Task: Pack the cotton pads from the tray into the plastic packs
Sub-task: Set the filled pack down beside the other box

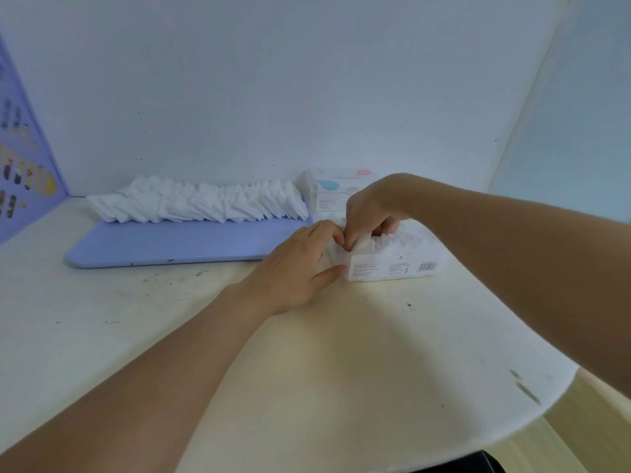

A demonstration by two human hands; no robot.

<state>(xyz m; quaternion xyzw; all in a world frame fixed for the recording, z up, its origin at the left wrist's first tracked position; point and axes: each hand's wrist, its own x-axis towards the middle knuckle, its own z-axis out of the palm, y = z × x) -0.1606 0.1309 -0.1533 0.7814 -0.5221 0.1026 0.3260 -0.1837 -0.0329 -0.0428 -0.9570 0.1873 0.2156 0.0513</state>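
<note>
From the head view, both hands are on the near pack [392, 261] — the left hand [300, 264] pinches its end, and the right hand [370, 216] has curled fingers pushing pads into the top. A second pack [336, 187] sits just behind the right hand. Plenty left though — a long row of cotton pads [194, 203] waits on the tray [170, 244], out past the left hand.

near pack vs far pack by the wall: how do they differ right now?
The near pack is held by both hands: left hand steadies its end, right hand pinches at its open top. The far pack stands untouched. The near pack shows its barcode side; the far pack shows a blue and pink print. The near pack sits off the tray; the far pack stands behind the tray's right end. Both are white.
</note>
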